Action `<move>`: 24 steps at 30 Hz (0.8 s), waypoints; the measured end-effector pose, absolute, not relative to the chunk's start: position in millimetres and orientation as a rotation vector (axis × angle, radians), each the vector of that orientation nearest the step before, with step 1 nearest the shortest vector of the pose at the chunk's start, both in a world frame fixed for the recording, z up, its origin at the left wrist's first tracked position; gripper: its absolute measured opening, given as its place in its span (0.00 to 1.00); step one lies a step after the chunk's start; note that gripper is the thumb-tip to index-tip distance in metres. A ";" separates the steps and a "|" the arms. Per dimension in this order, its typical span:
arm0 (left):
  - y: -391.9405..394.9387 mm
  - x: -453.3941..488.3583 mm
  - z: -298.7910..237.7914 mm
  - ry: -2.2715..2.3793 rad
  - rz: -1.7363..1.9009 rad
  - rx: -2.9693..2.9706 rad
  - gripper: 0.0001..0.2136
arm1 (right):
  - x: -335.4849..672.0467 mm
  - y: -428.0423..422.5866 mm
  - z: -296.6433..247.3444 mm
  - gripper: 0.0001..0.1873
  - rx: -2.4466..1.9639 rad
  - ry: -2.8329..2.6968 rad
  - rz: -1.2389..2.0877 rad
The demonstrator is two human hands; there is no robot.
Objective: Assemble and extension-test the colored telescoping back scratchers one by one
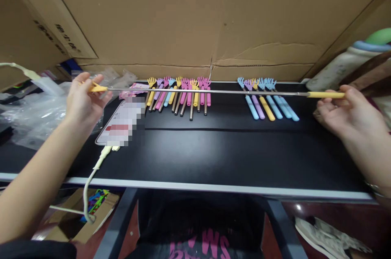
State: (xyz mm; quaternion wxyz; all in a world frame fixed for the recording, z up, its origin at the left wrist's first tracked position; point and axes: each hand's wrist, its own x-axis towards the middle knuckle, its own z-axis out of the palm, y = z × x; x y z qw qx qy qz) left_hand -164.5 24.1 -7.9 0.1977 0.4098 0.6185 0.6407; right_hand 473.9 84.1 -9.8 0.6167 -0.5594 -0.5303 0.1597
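A telescopic back scratcher [207, 91] is stretched out lengthwise above the black table, its thin metal rod pulled long. My left hand [87, 96] pinches its yellow claw end, with the fingers covering most of the claw. At the other end, my right hand [351, 108] grips the tip of the yellow handle. Behind the rod lies a row of several back scratchers [185, 96] in yellow, pink, purple and blue, some with bare metal ends. Farther right, several more back scratchers [265, 102] with blue, purple and yellow handles lie side by side.
A phone [117, 124] with a cable [97, 163] lies on the table [195, 157] at left, beside clear plastic bags [39, 108]. Cardboard [189, 14] walls the back. A bottle [339, 65] leans at right. Below are a cardboard box [82, 218] and a shoe [317, 234].
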 end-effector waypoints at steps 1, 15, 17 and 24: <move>24.9 -164.3 -9.8 1.747 1.779 1.196 0.17 | 474.3 85.5 -11.0 0.13 -1.292 -1.143 0.421; 25.8 -154.6 -11.1 1.794 1.683 1.400 0.17 | 441.8 67.8 7.6 0.14 -1.235 -0.662 0.786; 22.4 -150.6 -6.1 1.734 1.728 1.277 0.17 | 437.0 63.5 12.2 0.15 -1.223 -0.666 0.805; 21.5 -131.2 -2.7 1.508 1.959 1.041 0.20 | 430.5 53.1 9.1 0.18 -1.101 -0.898 0.984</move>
